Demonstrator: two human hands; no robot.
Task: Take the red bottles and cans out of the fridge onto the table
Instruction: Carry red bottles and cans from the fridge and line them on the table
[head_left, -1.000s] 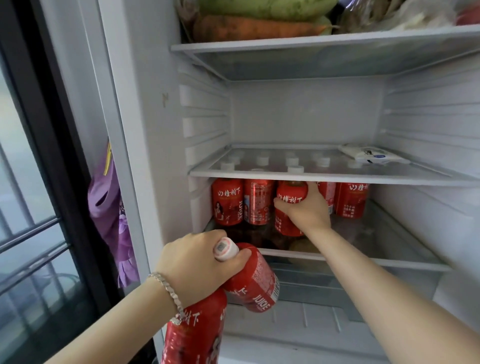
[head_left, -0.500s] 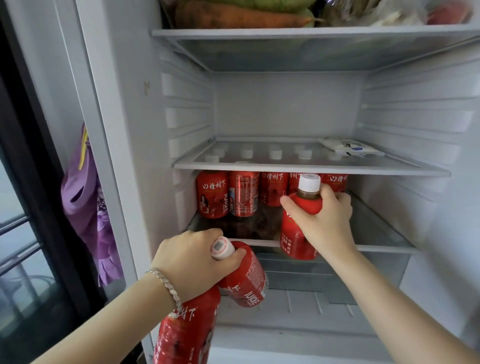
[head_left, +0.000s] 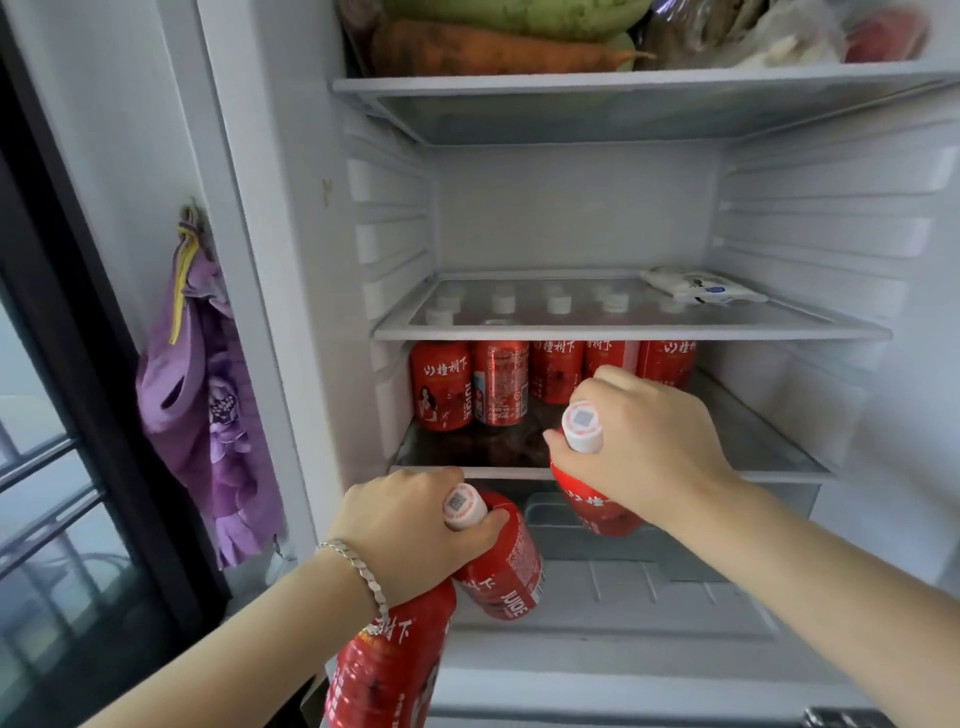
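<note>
My left hand (head_left: 415, 530) grips two red bottles by their tops in front of the fridge: one with a white cap (head_left: 511, 566) and another hanging below my wrist (head_left: 389, 670). My right hand (head_left: 649, 441) holds a third red bottle (head_left: 592, 509) by its neck, tilted, just outside the lower shelf (head_left: 769, 457). At the back of that shelf stand several red bottles (head_left: 441, 384) and a red can (head_left: 501, 382).
The glass shelf (head_left: 623, 330) above carries a white packet (head_left: 701, 286). Carrots and green vegetables (head_left: 493, 49) lie on the top shelf. A purple cloth bag (head_left: 208, 400) hangs left of the fridge, beside a dark window frame (head_left: 78, 364).
My right hand has pulled its red bottle off the lower shelf, out and down toward me, and tipped it. My left hand keeps its two bottles in about the same place.
</note>
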